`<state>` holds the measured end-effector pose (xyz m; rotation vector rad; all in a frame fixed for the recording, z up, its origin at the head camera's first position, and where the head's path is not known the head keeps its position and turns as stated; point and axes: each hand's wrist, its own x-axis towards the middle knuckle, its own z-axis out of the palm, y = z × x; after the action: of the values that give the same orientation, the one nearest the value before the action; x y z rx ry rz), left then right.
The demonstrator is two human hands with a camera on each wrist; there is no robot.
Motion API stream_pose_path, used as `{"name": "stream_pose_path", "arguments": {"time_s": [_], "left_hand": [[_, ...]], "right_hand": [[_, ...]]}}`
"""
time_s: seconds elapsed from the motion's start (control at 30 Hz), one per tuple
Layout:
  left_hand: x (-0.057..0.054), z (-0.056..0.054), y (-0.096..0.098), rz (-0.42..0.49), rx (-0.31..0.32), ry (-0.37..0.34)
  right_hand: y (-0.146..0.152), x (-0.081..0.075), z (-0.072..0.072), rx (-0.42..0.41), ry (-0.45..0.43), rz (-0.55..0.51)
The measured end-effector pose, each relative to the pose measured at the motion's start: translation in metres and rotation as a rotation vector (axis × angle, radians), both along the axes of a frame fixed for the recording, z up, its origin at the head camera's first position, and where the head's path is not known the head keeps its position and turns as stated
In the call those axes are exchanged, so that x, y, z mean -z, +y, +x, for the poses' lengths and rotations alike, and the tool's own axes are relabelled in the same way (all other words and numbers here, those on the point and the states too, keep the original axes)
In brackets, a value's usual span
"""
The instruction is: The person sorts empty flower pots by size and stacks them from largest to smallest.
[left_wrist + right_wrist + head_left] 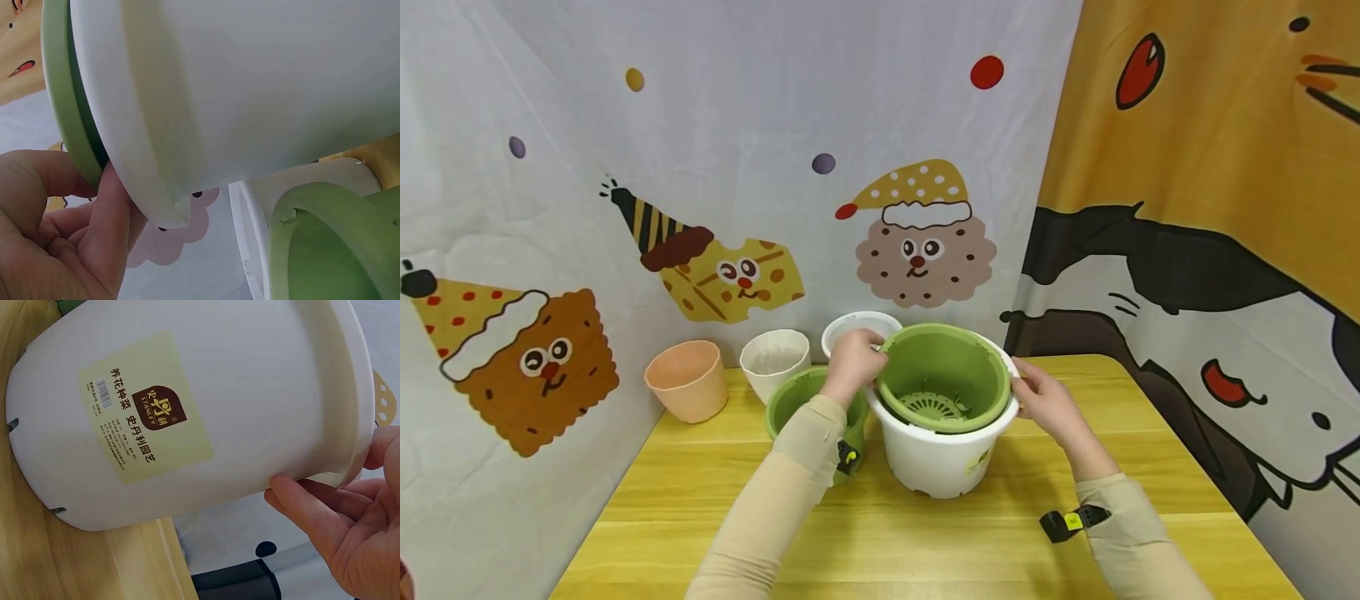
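Observation:
A large white flowerpot point(936, 458) with a yellowish label point(147, 406) holds a green flowerpot point(943, 379) nested inside it, slots showing in the green one's bottom. At their left rim, my left hand point(855, 367) pinches the green pot's rim between thumb and fingers, the fingers lying against the white rim in the left wrist view. On the opposite side, my right hand point(1051, 400) grips the white pot's rim, with fingers under the lip in the right wrist view. Beside my left forearm stands another green flowerpot point(786, 400), partly covered by the arm.
Behind stands another white pot point(850, 321), mostly hidden. A small off-white pot point(763, 383) and a peach pot point(688, 387) are at the back left of the wooden table point(985, 550). A printed cloth point(737, 100) hangs directly behind.

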<state>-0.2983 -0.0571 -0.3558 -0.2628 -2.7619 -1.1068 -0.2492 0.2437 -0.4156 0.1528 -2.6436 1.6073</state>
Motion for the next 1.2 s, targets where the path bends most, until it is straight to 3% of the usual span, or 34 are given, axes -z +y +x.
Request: {"name": "stream_pose_path", "arguments": {"time_s": [0.33,0.53,0.87,1.0,1.2], "left_hand": [[-0.001,-0.001,0.0,-0.085,0.011,-0.016],[-0.003,0.0,0.001,-0.186,0.022,0.009],[-0.003,0.001,0.002,-0.274,0.048,0.035],[-0.005,0.002,0.001,-0.325,0.055,0.083],[-0.012,0.002,-0.007,-0.293,0.057,0.107]], "right_hand": [[0.0,0.001,-0.001,0.002,0.005,0.023],[0.001,0.003,-0.002,0.007,0.005,0.028],[0.002,0.002,-0.001,0.007,0.002,0.024],[0.002,0.002,-0.001,0.007,0.003,0.022],[-0.001,0.001,-0.001,0.007,0.003,0.021]]}}
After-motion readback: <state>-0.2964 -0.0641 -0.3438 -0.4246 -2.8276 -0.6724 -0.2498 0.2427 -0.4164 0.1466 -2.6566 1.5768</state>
